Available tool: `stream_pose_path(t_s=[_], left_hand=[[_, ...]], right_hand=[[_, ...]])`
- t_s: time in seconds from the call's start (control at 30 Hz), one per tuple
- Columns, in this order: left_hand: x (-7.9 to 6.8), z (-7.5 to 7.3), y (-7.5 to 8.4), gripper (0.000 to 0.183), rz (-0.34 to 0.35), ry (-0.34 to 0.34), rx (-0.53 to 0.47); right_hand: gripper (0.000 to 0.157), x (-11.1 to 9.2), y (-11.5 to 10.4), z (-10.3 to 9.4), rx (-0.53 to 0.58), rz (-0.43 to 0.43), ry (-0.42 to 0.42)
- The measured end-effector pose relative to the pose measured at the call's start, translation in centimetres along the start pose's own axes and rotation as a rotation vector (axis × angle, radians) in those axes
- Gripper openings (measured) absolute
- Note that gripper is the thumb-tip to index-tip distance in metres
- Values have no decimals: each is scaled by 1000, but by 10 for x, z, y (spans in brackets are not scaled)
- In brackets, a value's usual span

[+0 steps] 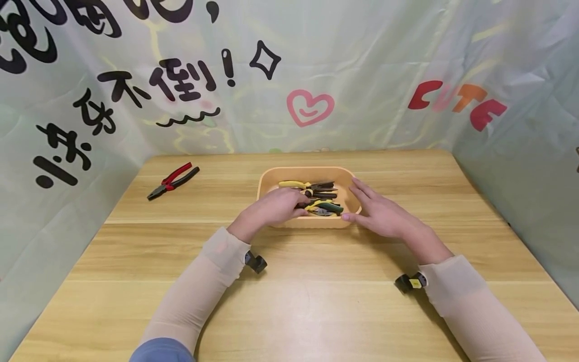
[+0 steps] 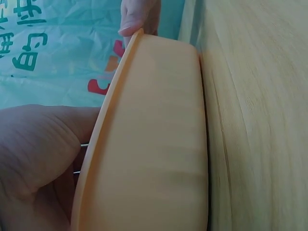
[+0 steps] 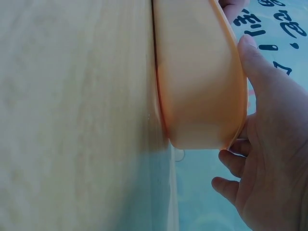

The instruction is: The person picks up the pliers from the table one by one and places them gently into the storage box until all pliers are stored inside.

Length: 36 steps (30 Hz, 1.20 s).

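Note:
A peach-coloured plastic basket [image 1: 312, 222] stands on the table with several pliers in it. Yellow-handled pliers [image 1: 291, 184] lie toward its back, and pliers with green and yellow handles [image 1: 332, 206] lie near the front wall. My left hand [image 1: 280, 206] reaches over the front left rim, its fingers down among the tools. The basket's wall hides those fingertips in the left wrist view, so I cannot tell if they pinch a tool. My right hand [image 1: 382, 213] holds the basket's right end, thumb on the front rim and fingers along the side.
Pliers with one red and one black handle [image 1: 173, 182] lie apart on the wooden table [image 1: 307, 301], at the far left. A printed cloth [image 1: 362, 60] hangs behind the table and along its sides. Small black cameras are strapped to both wrists.

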<state>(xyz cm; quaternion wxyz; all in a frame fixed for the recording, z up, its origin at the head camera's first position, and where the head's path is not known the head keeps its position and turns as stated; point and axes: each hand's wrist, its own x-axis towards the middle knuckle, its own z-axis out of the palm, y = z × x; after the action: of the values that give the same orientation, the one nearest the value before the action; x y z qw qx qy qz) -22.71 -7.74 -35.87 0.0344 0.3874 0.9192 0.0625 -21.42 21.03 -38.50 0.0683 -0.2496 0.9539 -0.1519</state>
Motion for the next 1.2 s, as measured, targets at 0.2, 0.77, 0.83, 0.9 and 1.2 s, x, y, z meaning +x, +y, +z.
stream_pose_path(t_s=[0.2, 0.77, 0.83, 0.9, 1.2], left_hand=[[-2, 1, -2, 36, -8, 16, -32], [-10, -7, -15, 28, -2, 107, -116], [-11, -8, -17, 28, 11, 121, -115], [-11, -7, -19, 26, 40, 132, -113], [-6, 1, -14, 20, 53, 71, -76]], right_hand=[[97, 0, 0, 0, 2, -1, 1], [98, -1, -1, 0, 1, -13, 13], [98, 0, -1, 0, -1, -12, 14], [98, 0, 0, 0, -3, -9, 14], [97, 0, 1, 1, -8, -19, 26]])
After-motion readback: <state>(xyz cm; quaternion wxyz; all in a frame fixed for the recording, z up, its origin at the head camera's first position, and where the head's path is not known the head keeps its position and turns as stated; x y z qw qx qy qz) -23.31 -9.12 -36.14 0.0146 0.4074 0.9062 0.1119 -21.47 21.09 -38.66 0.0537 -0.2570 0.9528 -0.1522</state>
